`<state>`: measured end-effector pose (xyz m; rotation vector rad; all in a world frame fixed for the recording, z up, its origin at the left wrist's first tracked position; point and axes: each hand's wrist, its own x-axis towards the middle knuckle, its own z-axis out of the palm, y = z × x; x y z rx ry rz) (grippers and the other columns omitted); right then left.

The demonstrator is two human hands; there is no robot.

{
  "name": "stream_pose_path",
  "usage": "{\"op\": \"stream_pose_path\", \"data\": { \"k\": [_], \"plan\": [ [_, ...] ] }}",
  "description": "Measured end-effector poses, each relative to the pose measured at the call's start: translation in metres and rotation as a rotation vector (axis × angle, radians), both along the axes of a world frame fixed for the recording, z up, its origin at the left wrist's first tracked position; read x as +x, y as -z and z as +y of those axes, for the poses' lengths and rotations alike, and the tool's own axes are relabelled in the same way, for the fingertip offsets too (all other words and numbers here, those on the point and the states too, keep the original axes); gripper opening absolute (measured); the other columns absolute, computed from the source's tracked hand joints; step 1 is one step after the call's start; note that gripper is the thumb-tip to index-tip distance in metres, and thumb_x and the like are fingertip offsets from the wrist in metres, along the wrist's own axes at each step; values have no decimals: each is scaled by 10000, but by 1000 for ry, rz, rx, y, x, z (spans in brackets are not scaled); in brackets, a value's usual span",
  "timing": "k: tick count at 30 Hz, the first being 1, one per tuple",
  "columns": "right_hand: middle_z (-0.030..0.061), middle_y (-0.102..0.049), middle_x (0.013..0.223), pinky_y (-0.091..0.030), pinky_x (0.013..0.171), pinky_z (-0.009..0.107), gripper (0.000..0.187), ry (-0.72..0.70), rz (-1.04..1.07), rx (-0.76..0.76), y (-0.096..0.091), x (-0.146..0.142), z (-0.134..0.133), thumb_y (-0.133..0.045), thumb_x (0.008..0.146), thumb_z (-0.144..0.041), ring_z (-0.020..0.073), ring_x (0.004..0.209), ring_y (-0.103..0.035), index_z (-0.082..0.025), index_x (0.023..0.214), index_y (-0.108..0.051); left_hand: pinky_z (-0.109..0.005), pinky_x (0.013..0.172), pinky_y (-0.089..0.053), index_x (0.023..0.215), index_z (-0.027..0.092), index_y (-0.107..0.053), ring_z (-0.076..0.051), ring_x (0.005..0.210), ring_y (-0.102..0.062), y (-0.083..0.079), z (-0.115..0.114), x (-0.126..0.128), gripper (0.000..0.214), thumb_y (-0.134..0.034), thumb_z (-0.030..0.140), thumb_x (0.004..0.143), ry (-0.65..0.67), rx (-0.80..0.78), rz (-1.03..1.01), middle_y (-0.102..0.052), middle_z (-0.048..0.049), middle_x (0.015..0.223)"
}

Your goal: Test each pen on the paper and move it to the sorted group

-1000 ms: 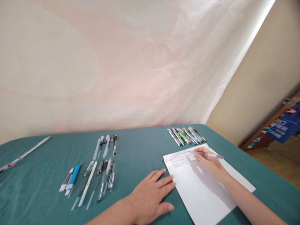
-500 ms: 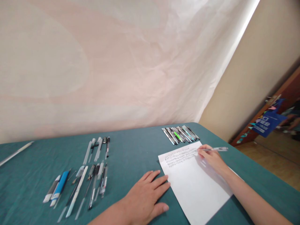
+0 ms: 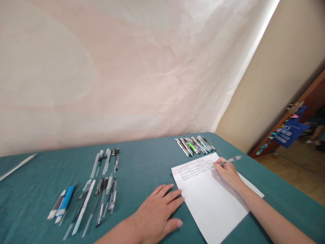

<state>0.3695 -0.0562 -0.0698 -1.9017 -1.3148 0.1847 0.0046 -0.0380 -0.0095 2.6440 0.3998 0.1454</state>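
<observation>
Over the paper (image 3: 215,210), fingers (image 3: 217,165) partly hide a pen (image 3: 232,160).

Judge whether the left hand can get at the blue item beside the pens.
Probably yes: the left hand appears to hold nothing, and only low-lying pens separate it from the blue item.

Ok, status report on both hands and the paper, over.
Right hand holds pen over paper. Left hand palm down by paper's left edge. Right forearm hides part of paper.
</observation>
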Motion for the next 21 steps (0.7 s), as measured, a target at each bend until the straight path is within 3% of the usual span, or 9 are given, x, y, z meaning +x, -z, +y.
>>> {"op": "stream_pose_path", "data": {
  "k": [21],
  "plan": [
    [-60, -420, 462, -306, 450, 223, 213, -41, -103, -27, 9, 7, 1, -452, 760, -351, 111, 434, -416, -196, 615, -472, -469, 1041, -185, 1350, 271, -269, -277, 1289, -215, 0, 0, 0, 539, -263, 513, 868, 6, 64, 34, -274, -27, 1417]
  ]
}}
